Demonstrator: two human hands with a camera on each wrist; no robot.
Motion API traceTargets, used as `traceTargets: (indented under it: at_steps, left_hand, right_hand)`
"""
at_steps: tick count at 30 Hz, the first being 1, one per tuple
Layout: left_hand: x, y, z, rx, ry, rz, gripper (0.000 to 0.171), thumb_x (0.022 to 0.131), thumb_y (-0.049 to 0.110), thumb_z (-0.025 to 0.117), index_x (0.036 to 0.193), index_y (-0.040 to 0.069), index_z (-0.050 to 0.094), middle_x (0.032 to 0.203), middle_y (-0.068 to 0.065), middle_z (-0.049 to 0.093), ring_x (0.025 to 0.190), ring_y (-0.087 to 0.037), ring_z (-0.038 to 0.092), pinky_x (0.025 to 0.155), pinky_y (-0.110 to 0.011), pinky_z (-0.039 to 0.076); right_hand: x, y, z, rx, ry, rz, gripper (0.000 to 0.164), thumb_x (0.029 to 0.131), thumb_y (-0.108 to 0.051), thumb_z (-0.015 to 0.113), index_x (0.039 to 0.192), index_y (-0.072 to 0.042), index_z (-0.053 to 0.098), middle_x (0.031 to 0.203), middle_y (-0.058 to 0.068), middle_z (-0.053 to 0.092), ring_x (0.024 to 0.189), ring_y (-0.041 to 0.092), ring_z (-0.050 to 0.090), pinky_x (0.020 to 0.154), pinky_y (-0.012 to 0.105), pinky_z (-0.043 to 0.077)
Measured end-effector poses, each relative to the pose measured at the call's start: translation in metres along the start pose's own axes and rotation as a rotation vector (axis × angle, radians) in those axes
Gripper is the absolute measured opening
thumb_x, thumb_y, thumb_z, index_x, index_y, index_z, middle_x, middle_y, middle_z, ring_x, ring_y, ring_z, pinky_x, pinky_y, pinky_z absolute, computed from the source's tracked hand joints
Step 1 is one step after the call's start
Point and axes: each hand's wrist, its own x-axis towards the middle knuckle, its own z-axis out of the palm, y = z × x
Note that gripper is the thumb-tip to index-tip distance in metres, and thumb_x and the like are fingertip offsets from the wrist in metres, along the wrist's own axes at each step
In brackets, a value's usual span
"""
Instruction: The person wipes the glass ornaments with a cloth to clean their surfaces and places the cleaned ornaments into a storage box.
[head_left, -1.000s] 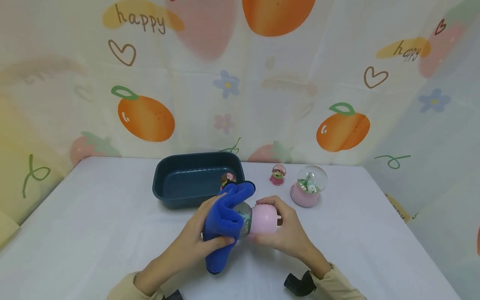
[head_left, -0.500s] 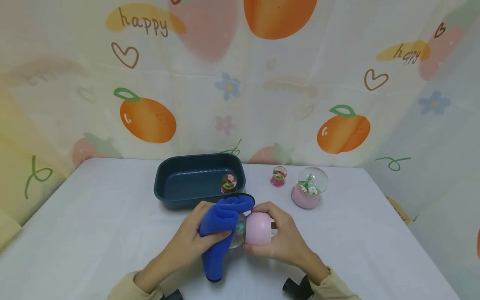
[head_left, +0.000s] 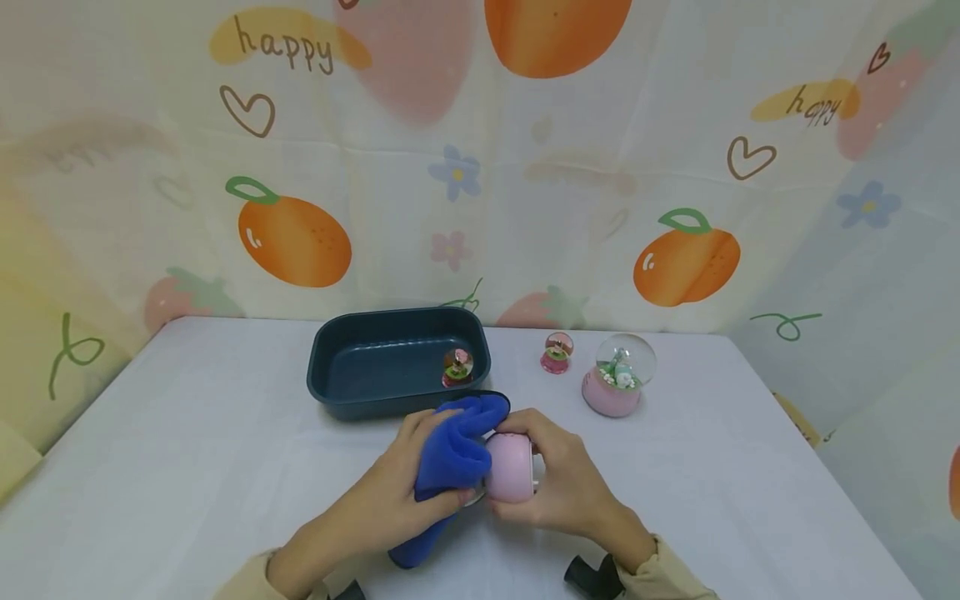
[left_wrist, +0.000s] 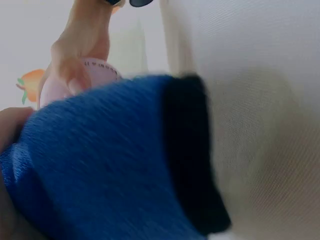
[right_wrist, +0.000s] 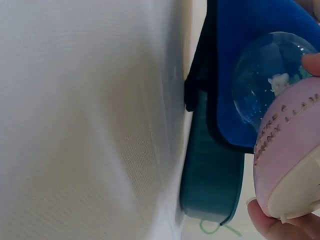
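Observation:
A snow globe with a pink base (head_left: 510,468) lies on its side between the two hands, its glass end pointing left. The right hand (head_left: 558,475) grips the base, thumb below and fingers above. A blue cloth (head_left: 453,458) with a dark edge is wrapped over the glass, and the left hand (head_left: 393,492) holds it there. In the right wrist view, part of the glass dome (right_wrist: 270,75) shows against the cloth, with a small white figure inside and raised lettering on the base. From the left wrist, the cloth (left_wrist: 110,160) covers most of the globe.
Behind the hands stands a dark teal tray (head_left: 360,410) with a small snow globe (head_left: 457,367) at its right end. Another small globe (head_left: 557,353) and a larger pink-based snow globe (head_left: 613,390) stand upright at the back right of the white table (head_left: 187,467).
Both hands have come slightly nearer with the globe and cloth. The cloth has shifted over the glass towards the base, covering more of it. The small globe in the tray has come into fuller view.

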Motion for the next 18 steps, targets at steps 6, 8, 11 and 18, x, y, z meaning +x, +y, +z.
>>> traceTargets:
  at_steps: [6, 8, 11, 18]
  left_hand:
    - [-0.0007, 0.0016, 0.0018, 0.076, 0.018, 0.005, 0.078, 0.083, 0.051, 0.075, 0.147, 0.045, 0.031, 0.144, -0.001, 0.040, 0.125, -0.030, 0.052, 0.098, -0.062, 0.046]
    - [-0.0001, 0.0012, 0.0002, 0.054, 0.032, 0.009, 0.072, 0.084, 0.050, 0.076, 0.144, 0.042, 0.038, 0.138, 0.003, 0.045, 0.122, -0.027, 0.054, 0.098, -0.060, 0.047]
    - [0.0014, -0.0006, -0.0027, -0.005, 0.054, 0.014, 0.060, 0.086, 0.042, 0.075, 0.139, 0.034, 0.048, 0.128, 0.005, 0.050, 0.119, -0.024, 0.056, 0.099, -0.056, 0.047]
    - [0.0051, -0.0049, -0.0053, -0.118, 0.062, -0.019, 0.044, 0.091, 0.036, 0.071, 0.133, 0.030, 0.056, 0.122, 0.004, 0.057, 0.115, -0.020, 0.057, 0.098, -0.051, 0.048]
  right_hand:
    - [-0.0002, -0.0028, 0.0003, -0.056, -0.013, -0.031, 0.071, 0.066, -0.027, 0.091, 0.125, -0.015, 0.054, 0.122, -0.001, 0.063, 0.104, 0.012, 0.064, 0.080, 0.025, 0.058]
    - [-0.0001, -0.0040, 0.0003, -0.060, -0.013, -0.019, 0.071, 0.065, -0.027, 0.091, 0.125, -0.016, 0.054, 0.122, -0.002, 0.063, 0.105, 0.011, 0.064, 0.080, 0.025, 0.057]
    - [0.0002, -0.0053, 0.0004, -0.073, -0.014, -0.001, 0.071, 0.063, -0.028, 0.092, 0.123, -0.018, 0.055, 0.122, -0.004, 0.063, 0.106, 0.010, 0.064, 0.081, 0.024, 0.057]
    - [0.0014, -0.0027, -0.0019, -0.105, -0.027, -0.033, 0.069, 0.064, -0.031, 0.092, 0.121, -0.016, 0.057, 0.122, -0.003, 0.064, 0.105, 0.010, 0.063, 0.081, 0.026, 0.057]
